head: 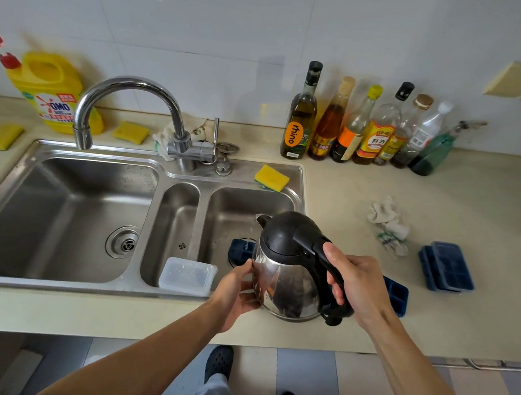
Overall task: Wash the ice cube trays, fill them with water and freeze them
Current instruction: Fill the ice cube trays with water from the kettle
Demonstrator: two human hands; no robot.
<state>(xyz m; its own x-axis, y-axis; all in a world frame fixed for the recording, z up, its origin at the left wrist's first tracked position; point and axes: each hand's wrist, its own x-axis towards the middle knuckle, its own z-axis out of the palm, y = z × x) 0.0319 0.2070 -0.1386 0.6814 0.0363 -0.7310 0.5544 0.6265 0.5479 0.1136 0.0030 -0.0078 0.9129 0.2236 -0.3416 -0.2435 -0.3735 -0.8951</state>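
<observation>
A white tiled wall (205, 19) rose behind the steel sink (56, 285). A pale beige counter (442, 194) surrounded the sink. Below the sink's front edge lay grey and white floor tiles (306, 377).

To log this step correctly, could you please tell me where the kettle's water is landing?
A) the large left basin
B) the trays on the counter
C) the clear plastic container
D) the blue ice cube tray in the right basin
D: a thin stream falls from the kettle onto the blue ice cube tray in the right basin.
</observation>
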